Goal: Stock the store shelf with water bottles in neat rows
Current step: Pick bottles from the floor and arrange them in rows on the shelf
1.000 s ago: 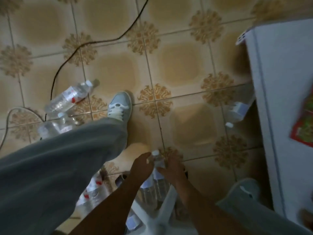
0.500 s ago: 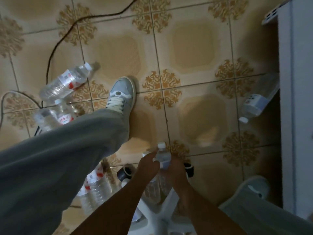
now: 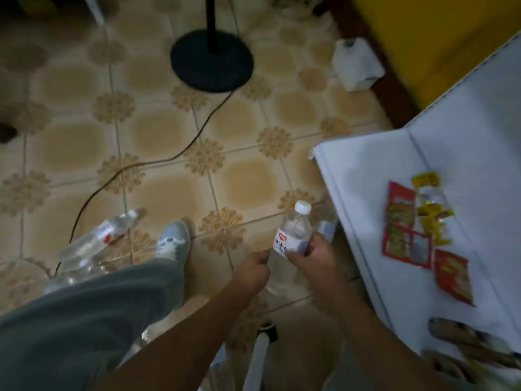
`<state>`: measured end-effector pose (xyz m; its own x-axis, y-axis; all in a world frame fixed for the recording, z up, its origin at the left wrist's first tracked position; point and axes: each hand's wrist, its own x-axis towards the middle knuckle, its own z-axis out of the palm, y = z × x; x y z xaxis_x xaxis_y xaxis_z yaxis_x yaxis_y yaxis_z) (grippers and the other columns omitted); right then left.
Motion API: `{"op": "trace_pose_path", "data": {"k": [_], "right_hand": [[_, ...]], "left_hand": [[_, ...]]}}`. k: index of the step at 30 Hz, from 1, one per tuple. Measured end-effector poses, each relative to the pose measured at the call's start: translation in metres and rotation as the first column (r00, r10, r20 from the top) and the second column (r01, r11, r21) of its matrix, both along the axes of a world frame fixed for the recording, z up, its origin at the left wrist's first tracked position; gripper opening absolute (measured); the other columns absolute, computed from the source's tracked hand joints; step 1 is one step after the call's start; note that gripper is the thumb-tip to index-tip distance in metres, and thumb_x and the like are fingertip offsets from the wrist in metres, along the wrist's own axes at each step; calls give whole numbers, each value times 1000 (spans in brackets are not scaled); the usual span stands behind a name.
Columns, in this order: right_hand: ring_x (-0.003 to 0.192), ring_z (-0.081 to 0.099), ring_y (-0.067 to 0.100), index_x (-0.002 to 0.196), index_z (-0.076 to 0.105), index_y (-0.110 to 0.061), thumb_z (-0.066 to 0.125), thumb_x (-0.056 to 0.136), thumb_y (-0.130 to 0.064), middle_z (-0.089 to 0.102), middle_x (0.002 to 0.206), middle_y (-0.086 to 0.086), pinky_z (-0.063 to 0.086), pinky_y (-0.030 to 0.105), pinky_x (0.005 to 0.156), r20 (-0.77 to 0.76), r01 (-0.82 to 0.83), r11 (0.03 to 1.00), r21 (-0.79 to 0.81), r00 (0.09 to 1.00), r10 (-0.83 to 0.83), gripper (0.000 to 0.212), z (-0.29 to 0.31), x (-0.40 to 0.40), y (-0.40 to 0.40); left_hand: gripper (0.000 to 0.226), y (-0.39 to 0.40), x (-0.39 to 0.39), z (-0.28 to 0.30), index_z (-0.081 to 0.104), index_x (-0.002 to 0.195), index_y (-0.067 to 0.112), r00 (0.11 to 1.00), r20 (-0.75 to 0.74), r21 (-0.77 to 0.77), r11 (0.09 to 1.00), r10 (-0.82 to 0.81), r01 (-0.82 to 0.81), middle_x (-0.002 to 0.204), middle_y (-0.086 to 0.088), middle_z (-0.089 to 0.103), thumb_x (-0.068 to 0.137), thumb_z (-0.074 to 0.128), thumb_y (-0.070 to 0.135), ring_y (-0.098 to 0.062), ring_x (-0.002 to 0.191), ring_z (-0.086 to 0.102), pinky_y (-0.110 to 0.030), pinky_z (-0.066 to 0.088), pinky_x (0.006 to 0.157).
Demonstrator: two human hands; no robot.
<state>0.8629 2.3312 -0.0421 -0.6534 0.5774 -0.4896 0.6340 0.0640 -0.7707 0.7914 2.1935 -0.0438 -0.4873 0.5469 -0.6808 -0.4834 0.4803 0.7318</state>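
Note:
A clear water bottle (image 3: 293, 238) with a white cap and a white-and-red label is held upright over the tiled floor. My left hand (image 3: 251, 273) grips its lower part and my right hand (image 3: 313, 261) wraps its label. The white shelf (image 3: 366, 170) lies just right of the bottle. Two more bottles (image 3: 98, 241) lie on the floor at the left, beside my leg. Another bottle (image 3: 327, 227) lies on the floor at the foot of the shelf, partly hidden behind my right hand.
Red and yellow snack packets (image 3: 408, 232) lie on the shelf top. A black fan base (image 3: 211, 60) with a cable (image 3: 158, 162) stands at the back. A white jug (image 3: 356, 64) sits by a yellow wall. My shoe (image 3: 173, 239) and a white stool leg (image 3: 258, 359) are below.
Both hands have lifted the bottle up from the group by the stool and carried it to the right, close to the shelf. The view has tilted up and to the right.

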Motion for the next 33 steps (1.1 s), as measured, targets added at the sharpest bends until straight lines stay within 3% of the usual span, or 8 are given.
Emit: {"op": "trace_pose_path", "data": {"k": [4, 6, 9, 11, 15, 20, 27, 33], "right_hand": [[100, 69, 16, 124, 59, -18, 79, 76, -12, 70, 113, 1, 58, 39, 84, -153, 216, 961, 175, 970, -190, 52, 95, 27, 32], [106, 66, 20, 129, 56, -18, 81, 74, -25, 67, 120, 2, 56, 44, 90, -229, 317, 904, 287, 939, -257, 61, 143, 45, 42], [113, 62, 20, 132, 54, -18, 78, 69, -47, 65, 124, 0, 53, 42, 94, -376, 457, 801, 387, 871, -315, 74, 222, 74, 56], [107, 65, 18, 127, 58, -18, 81, 74, -35, 67, 117, -2, 54, 37, 90, -465, 536, 746, 396, 817, -340, 61, 271, 99, 62], [95, 69, 4, 114, 63, -24, 84, 73, -21, 72, 105, -12, 58, 26, 81, -607, 610, 714, 345, 725, -326, 46, 349, 151, 61], [97, 70, 7, 112, 64, -22, 81, 75, -9, 73, 105, -7, 57, 29, 83, -717, 704, 638, 312, 615, -329, 43, 417, 213, 59], [97, 70, 11, 111, 64, -19, 83, 73, -7, 74, 104, -4, 56, 38, 89, -771, 770, 550, 323, 551, -320, 44, 482, 265, 62], [91, 69, 3, 111, 60, -25, 86, 70, -8, 72, 103, -8, 56, 26, 79, -768, 766, 566, 306, 549, -328, 52, 510, 274, 84]], "left_hand": [[38, 51, 16, 84, 72, 104, 8, 994, -105, 186, 981, -32, 51, 83, 7, 73, 81, 52, -15, 3, 69, 66, -14, 50, 63], [40, 73, 30, 132, 72, 105, 8, 982, -178, 277, 955, -60, 108, 92, 2, 74, 81, 50, -15, 6, 73, 65, -18, 49, 70], [43, 102, 60, 206, 69, 108, 21, 958, -283, 445, 877, -56, 182, 94, 18, 71, 86, 52, -11, 14, 84, 63, -7, 46, 74], [38, 114, 79, 253, 67, 112, 22, 951, -304, 550, 803, -63, 229, 102, 18, 71, 92, 50, -5, 5, 97, 64, -10, 48, 80], [41, 127, 107, 333, 66, 108, 24, 932, -350, 694, 644, -90, 323, 95, 22, 71, 93, 46, -9, 2, 95, 66, -12, 50, 77], [63, 144, 152, 396, 61, 126, 25, 836, -484, 694, 468, -259, 547, 119, 2, 68, 87, 40, -18, -18, 112, 63, -41, 51, 96], [60, 158, 204, 462, 59, 123, 27, 774, -587, 710, 310, -236, 633, 113, 11, 69, 81, 41, -11, -7, 109, 63, -24, 52, 89], [80, 180, 213, 487, 56, 127, 31, 721, -657, 666, 278, -220, 692, 115, 14, 68, 63, 33, -11, -6, 112, 61, -27, 50, 92]]}}
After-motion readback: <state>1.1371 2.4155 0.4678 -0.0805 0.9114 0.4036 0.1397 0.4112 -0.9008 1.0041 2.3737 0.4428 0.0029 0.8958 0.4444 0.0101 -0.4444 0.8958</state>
